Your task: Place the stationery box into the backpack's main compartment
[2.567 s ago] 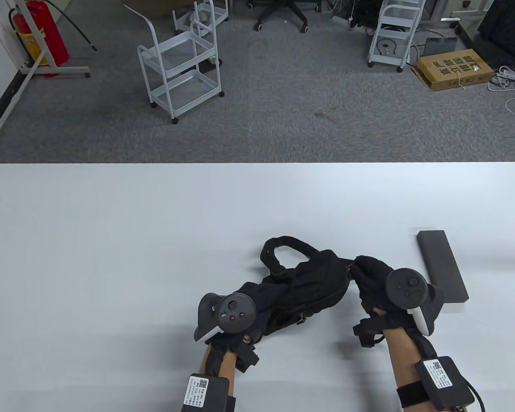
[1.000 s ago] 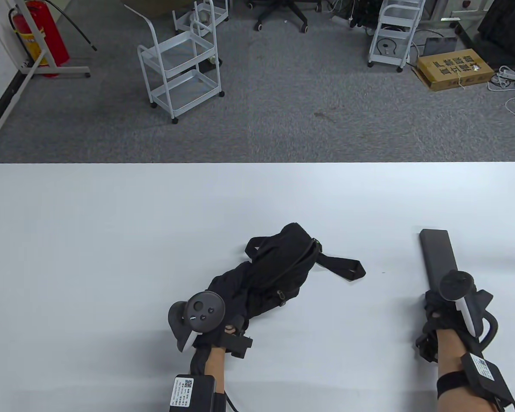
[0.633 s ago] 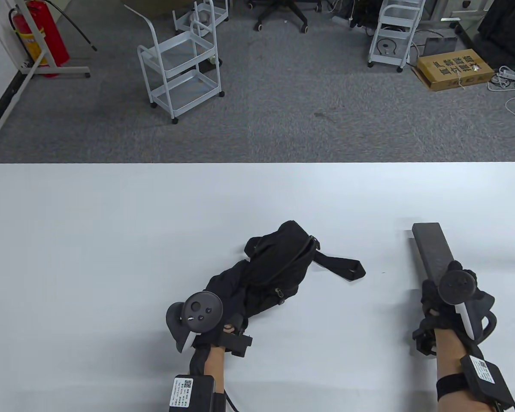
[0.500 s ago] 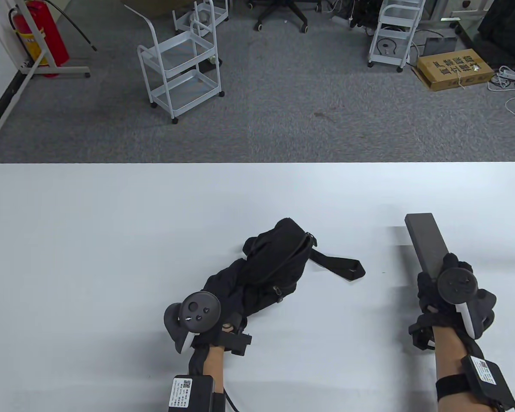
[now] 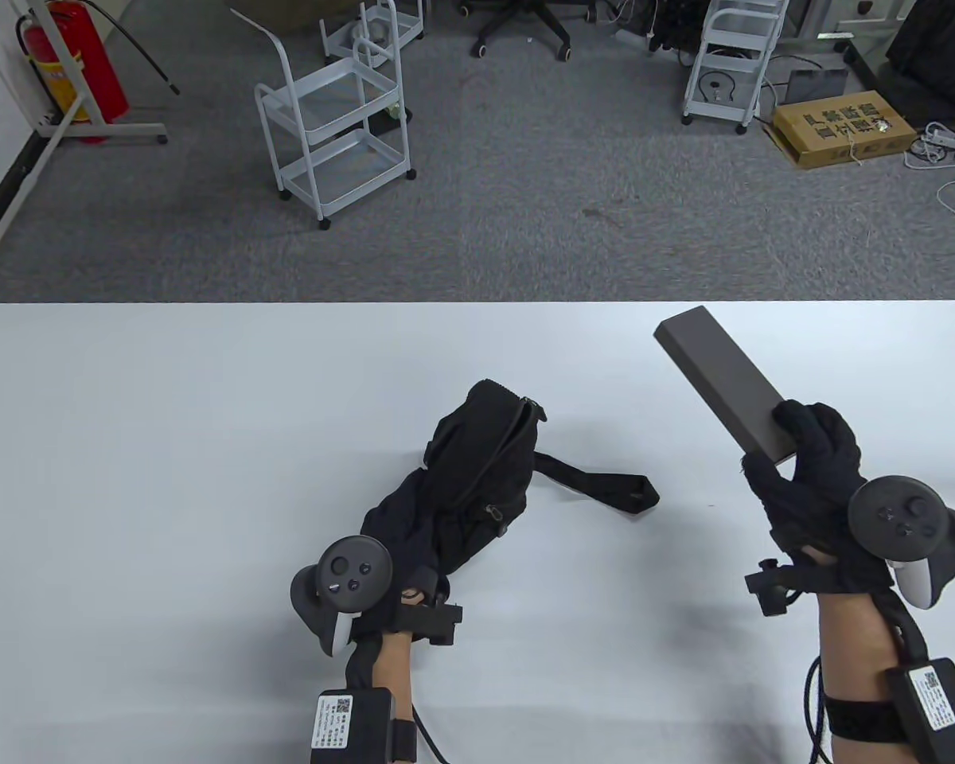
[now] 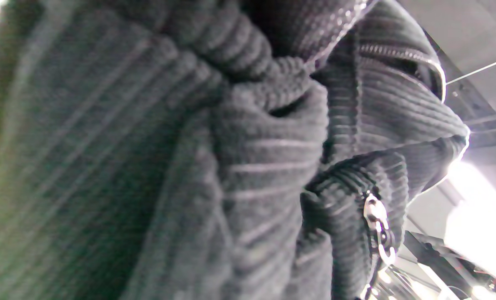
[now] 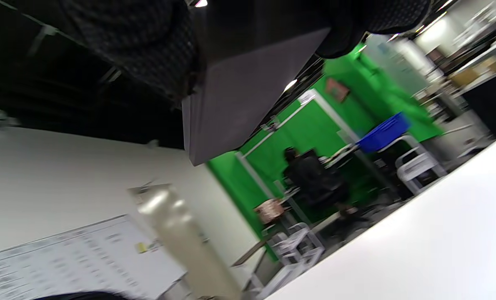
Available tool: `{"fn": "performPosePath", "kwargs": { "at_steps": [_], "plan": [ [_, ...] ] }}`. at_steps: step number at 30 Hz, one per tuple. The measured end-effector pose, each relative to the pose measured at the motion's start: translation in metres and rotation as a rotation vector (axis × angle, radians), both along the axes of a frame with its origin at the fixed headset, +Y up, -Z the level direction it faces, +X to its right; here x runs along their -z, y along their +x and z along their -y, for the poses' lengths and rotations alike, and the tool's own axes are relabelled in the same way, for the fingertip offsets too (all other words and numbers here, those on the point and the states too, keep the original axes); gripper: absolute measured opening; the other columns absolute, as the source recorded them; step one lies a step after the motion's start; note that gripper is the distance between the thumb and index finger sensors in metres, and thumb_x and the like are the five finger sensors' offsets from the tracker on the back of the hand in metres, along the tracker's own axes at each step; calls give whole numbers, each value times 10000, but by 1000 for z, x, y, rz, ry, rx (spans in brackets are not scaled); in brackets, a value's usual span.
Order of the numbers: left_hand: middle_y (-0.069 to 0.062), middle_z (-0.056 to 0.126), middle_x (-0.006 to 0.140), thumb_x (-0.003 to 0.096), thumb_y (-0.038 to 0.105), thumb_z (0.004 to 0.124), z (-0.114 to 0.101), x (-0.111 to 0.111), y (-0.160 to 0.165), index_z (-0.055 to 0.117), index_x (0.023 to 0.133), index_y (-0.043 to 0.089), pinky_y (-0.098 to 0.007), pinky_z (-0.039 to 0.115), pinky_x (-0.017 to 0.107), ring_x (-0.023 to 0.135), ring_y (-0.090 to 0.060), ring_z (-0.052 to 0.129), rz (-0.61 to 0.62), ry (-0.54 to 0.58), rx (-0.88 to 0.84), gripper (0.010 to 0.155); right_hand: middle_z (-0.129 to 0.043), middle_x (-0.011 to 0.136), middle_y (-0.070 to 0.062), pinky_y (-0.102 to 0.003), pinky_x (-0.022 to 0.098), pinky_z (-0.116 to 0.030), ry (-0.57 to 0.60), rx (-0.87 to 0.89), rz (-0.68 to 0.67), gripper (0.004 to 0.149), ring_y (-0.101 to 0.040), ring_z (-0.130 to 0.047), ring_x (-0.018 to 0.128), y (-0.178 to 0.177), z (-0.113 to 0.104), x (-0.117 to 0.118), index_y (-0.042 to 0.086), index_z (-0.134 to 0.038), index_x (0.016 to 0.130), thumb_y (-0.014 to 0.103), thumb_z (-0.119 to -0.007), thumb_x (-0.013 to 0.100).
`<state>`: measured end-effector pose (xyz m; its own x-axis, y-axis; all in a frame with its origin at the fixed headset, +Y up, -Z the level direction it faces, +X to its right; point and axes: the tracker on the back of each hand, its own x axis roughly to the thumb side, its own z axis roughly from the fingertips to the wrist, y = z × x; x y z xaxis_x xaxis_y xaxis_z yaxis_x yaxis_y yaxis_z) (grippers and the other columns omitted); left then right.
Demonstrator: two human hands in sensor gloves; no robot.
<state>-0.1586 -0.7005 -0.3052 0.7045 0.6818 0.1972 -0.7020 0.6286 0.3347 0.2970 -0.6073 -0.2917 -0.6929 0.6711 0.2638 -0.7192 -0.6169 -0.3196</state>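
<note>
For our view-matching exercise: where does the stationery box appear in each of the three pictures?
Table view: stationery box upper right, held tilted above the table by the right hand.
Left wrist view: not in it; only the backpack.
Right wrist view: top centre.
Shared landmark: the white table.

Left hand (image 5: 390, 549) fingers buried in the backpack (image 5: 461, 485) fabric, grip unseen. Near end of the stationery box (image 5: 724, 382) covered by the right hand (image 5: 812, 485). Left wrist view blurred, filled by ribbed cloth.
</note>
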Motion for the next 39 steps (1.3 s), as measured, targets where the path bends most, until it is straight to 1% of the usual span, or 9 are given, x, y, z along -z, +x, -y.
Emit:
{"fn": "performPosePath", "kwargs": {
  "at_steps": [5, 11, 15, 21, 26, 28, 35, 39],
  "plan": [
    [-99, 961, 887, 508, 250, 763, 1, 0, 4, 831, 973, 135, -586, 814, 547, 678, -347, 922, 28, -5, 15, 483, -402, 1127, -288, -703, 730, -517, 24, -7, -183, 726, -545, -613, 950, -28, -11, -12, 91, -551, 1098, 450, -840, 537],
    [-102, 964, 884, 509, 253, 765, 1, 0, 7, 832, 973, 132, -585, 817, 542, 674, -349, 924, 51, -7, 26, 484, -446, 1120, -290, -703, 715, -546, 38, -62, -276, 690, -545, -653, 928, -45, -16, -24, 108, -609, 1076, 467, -840, 534],
    [-104, 967, 882, 509, 254, 765, 1, 0, 7, 832, 973, 127, -586, 818, 540, 671, -350, 926, 57, -10, 22, 486, -461, 1121, -280, -702, 716, -547, 49, -97, -303, 648, -542, -661, 925, -51, -17, -28, 128, -647, 1055, 471, -834, 537],
    [-101, 968, 881, 508, 254, 766, 1, 0, 8, 835, 972, 132, -585, 817, 543, 672, -348, 925, 79, 1, 25, 485, -469, 1122, -276, -702, 714, -550, 55, -126, -332, 639, -545, -665, 921, -59, -18, -31, 125, -659, 1050, 467, -835, 540],
    [-91, 962, 890, 506, 254, 768, -1, -2, 16, 836, 973, 152, -592, 806, 555, 681, -351, 915, 114, 18, 77, 483, -483, 1121, -272, -702, 713, -552, 54, -191, -345, 632, -544, -674, 915, -67, -21, -37, 126, -672, 1046, 467, -837, 539],
    [-95, 960, 891, 505, 252, 769, -1, -2, 19, 835, 974, 153, -596, 801, 558, 683, -354, 909, 128, 24, 88, 483, -488, 1121, -270, -702, 712, -554, 54, -213, -329, 631, -543, -676, 914, -69, -22, -38, 124, -675, 1045, 468, -835, 541],
    [-90, 957, 895, 503, 253, 770, -3, -4, 29, 838, 972, 161, -596, 797, 564, 687, -354, 905, 167, 42, 149, 483, -514, 1109, -278, -707, 699, -563, 35, -247, -332, 630, -548, -689, 900, -74, -18, -36, 113, -687, 1041, 468, -834, 542],
    [-85, 958, 895, 501, 254, 772, -4, -5, 35, 839, 970, 168, -598, 796, 565, 693, -353, 902, 195, 53, 177, 482, -522, 1106, -279, -709, 692, -567, 4, -262, -351, 626, -551, -695, 892, -79, -13, -33, 109, -692, 1039, 470, -828, 546]
  ]
}}
